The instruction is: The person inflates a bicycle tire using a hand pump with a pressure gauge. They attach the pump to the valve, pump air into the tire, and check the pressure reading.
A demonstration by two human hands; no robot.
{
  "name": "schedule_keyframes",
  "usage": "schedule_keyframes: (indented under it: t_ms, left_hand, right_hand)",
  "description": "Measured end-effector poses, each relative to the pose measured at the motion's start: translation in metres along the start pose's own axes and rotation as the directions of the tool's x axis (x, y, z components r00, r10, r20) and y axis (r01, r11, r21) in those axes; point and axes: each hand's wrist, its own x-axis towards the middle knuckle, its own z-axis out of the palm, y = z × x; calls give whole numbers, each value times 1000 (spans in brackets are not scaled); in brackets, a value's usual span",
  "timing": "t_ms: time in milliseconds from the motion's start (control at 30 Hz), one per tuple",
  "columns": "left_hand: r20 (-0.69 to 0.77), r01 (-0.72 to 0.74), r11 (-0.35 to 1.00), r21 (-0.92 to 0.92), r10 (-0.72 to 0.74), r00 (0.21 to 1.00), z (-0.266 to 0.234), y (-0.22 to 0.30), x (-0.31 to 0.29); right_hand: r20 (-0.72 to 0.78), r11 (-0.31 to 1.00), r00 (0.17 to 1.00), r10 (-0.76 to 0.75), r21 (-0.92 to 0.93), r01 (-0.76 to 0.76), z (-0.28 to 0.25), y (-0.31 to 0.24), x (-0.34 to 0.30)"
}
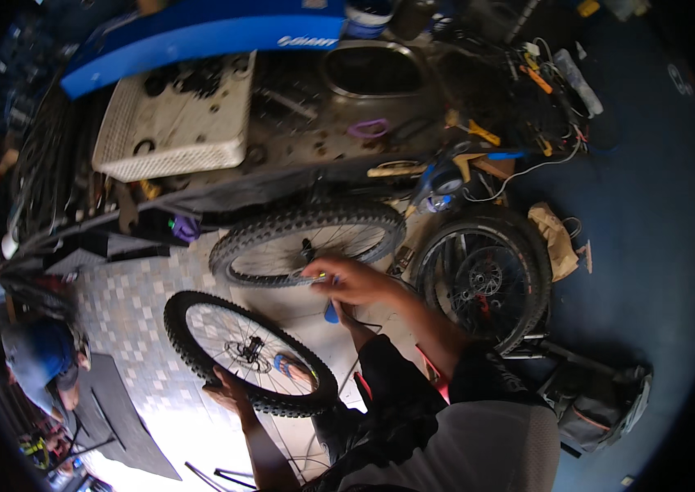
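My left hand [231,394] grips the near rim of a bicycle wheel [168,318] with a black knobby tyre. This wheel is tilted, and its hub and disc rotor [250,353] show among the spokes. My right hand [349,280] is raised above the floor, its fingers curled together. Whatever small thing may be between them is too blurred to make out. Just beyond that hand, a second knobby-tyred wheel [228,246] stands at the workbench. One of my feet, in a sandal [283,366], shows through the spokes of the held wheel.
A cluttered workbench [298,135] carries a white plastic basket [175,164], a metal tray [373,70] and tools. More wheels [478,279] lean at the right, near a paper bag [554,242] and a grey bag [597,406]. At the left, another person [40,361] is beside a dark mat [122,418].
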Motion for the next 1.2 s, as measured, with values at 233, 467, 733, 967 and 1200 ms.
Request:
schedule_keyframes:
  t_ms: [233, 467, 733, 967, 1200]
  left_hand:
    - [78, 61, 992, 111, -69, 995, 24, 37, 19]
    - [69, 71, 983, 169, -83, 994, 36, 51, 33]
    - [-6, 131, 983, 131, -131, 991, 28, 39, 28]
    - [95, 203, 975, 94, -212, 973, 16, 29, 24]
    - [139, 202, 923, -326, -165, 976, 39, -43, 40]
  right_hand:
    - [-674, 975, 725, -141, -222, -17, -235, -122, -44]
    - [-695, 505, 718, -30, -630, -589, -353, -101, 18]
    - [-631, 298, 721, 287, -656, -693, -362, -89, 55]
    - [-694, 466, 719, 46, -622, -630, -369, -114, 39]
    - [-491, 917, 844, -215, -398, 2, -255, -146, 35]
